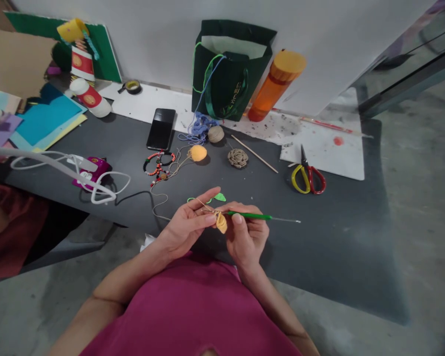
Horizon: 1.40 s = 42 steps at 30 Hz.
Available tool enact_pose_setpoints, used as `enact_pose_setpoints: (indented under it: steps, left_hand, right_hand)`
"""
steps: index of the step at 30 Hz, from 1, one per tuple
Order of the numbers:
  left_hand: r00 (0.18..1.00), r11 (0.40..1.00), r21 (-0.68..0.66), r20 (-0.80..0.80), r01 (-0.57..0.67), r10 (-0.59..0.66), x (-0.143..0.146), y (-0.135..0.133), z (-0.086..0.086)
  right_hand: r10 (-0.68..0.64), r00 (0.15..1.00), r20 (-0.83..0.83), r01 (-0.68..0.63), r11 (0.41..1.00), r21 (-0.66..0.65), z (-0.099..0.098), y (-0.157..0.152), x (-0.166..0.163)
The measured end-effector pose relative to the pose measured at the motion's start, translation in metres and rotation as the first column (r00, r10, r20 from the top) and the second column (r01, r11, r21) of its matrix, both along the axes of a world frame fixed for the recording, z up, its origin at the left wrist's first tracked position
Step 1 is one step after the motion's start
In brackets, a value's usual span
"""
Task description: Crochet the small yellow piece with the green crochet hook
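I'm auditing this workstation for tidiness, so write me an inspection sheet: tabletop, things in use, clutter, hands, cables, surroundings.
Surface: matte dark-grey tabletop, with a stained, flat white sheet at back right.
Things in use: small yellow crocheted piece; slim green-handled metal crochet hook.
Clutter: black rectangular smartphone, yellow-and-red-handled metal scissors, orange cylindrical container, dark-green upright gift bag.
Hands: left hand pinches the piece; right hand grips the hook.
Cables: white cable looping near a magenta device.
Surroundings: white wall behind, grey floor at right.
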State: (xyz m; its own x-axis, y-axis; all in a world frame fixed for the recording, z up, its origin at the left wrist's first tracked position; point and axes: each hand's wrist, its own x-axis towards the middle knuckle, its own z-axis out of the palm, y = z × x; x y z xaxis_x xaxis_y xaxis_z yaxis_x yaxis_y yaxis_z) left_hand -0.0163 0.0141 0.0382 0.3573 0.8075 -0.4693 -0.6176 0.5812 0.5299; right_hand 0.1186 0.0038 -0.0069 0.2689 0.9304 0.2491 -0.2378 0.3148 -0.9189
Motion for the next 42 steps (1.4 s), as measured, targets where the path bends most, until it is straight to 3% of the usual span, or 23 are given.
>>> enact_pose_setpoints:
  steps: [3,7,15,22,27,31,34,37,39,42]
  left_hand:
    - [1.000,1.000,0.016,-0.018,0.013,-0.012,-0.002,0.000,-0.001]
    - [0.999,1.000,0.030,-0.032,0.005,-0.004,-0.003,0.001,0.000]
    - [0.999,0.998,0.041,0.024,0.043,-0.044,-0.003,0.002,0.001]
    - [0.995,0.990,0.114,0.052,0.084,-0.091,-0.002,0.000,-0.003]
    - [0.998,0.987,0.160,-0.068,0.016,-0.005,0.003,-0.002,-0.001]
    - [0.989,0.977,0.207,-0.128,-0.041,0.069,0.004,-0.003,0.000]
    - [0.977,0.970,0.212,-0.153,-0.115,0.149,0.005,-0.003,0.000]
    - [0.972,0.968,0.178,-0.124,-0.175,0.199,0.006,-0.003,0.000]
    - [0.979,0.977,0.137,-0.099,-0.162,0.176,0.006,-0.002,0.000]
    - [0.992,0.993,0.073,-0.072,-0.096,0.101,0.005,-0.001,0.000]
  right_hand:
    - [-0.065,0.997,0.035,0.067,0.995,-0.070,-0.002,-0.005,0.005]
    - [-0.074,0.994,0.076,0.079,0.995,-0.063,0.002,-0.007,0.008]
    - [0.034,0.999,-0.021,-0.035,0.998,-0.056,0.010,0.004,0.009]
    - [0.170,0.978,-0.120,-0.185,0.974,-0.134,0.010,0.005,0.008]
    - [0.106,0.987,-0.118,-0.110,0.993,-0.032,-0.002,0.002,0.000]
    - [0.054,0.999,0.005,-0.054,0.998,0.007,-0.001,-0.001,0.002]
    - [0.047,0.972,0.231,-0.095,0.976,0.198,0.007,0.001,0.006]
    - [-0.136,0.890,0.436,-0.058,0.913,0.403,0.013,0.003,0.007]
    - [-0.190,0.884,0.427,-0.002,0.912,0.410,0.013,0.003,0.004]
    - [-0.092,0.966,0.242,0.027,0.966,0.258,0.009,0.002,-0.003]
